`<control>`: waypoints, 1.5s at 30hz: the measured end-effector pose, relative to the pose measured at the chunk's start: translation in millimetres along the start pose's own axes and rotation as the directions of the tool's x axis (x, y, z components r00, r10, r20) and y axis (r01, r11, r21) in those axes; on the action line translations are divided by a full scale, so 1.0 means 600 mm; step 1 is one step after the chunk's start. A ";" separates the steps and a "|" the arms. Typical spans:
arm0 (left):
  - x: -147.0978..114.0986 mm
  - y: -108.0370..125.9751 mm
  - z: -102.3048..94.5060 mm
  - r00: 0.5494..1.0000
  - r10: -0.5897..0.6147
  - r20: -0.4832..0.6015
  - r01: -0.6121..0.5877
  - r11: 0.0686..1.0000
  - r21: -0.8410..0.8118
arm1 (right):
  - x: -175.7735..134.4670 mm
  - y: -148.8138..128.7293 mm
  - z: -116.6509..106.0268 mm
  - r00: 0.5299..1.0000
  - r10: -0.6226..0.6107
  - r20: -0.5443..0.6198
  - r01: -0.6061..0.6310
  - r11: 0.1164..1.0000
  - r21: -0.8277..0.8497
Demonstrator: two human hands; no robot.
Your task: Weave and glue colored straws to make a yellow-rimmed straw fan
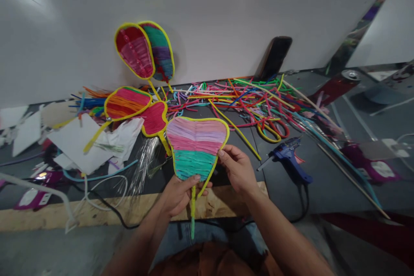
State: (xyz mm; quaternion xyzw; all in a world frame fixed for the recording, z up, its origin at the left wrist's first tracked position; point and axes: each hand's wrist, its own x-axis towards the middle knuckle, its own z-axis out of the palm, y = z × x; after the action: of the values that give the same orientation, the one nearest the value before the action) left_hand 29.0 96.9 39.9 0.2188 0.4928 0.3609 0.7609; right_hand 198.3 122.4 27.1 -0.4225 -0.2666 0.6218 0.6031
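Note:
A hand fan (198,142) made of pipe cleaners is held up in front of me, striped pink, lilac and teal inside a yellow rim. My left hand (181,192) grips its lower end, thumb on the teal part, where the handle begins. At the right edge, my right hand (237,166) pinches the yellow rim between thumb and fingers. Below the fan the yellow handle hangs down to a green tip. A loose yellow end of the rim shows beside the handle near the left fingers.
Several finished fans, one red and pink (134,51), lean or lie at the back left. Loose pipe cleaners (223,95) heap along the wall. Rightward lie scissors (271,131), a blue glue gun (289,159) with a cord, a can (336,86) and a phone (276,56). White paper scraps (84,142) lie left.

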 end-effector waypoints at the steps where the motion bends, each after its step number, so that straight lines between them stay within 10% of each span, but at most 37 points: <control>1: 0.001 0.000 0.000 1.000 -0.001 0.000 0.001 1.000 -0.003 | 0.000 -0.001 0.000 1.000 0.004 0.011 -0.004 1.000 0.001; 29: 0.006 -0.004 0.013 0.998 0.038 -0.057 -0.040 0.999 -0.028 | 0.001 0.008 -0.014 0.994 0.102 0.039 -0.100 0.993 -0.062; 45: 0.004 -0.006 0.036 0.983 0.167 -0.080 -0.173 0.982 -0.070 | -0.028 -0.005 -0.011 0.986 0.123 0.112 -0.054 0.871 -0.488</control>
State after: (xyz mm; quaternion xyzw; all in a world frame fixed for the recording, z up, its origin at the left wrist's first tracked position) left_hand 50.2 97.3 44.9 0.2173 0.4859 0.4511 0.7164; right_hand 203.9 105.0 29.7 -0.5269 -0.4352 0.5906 0.4291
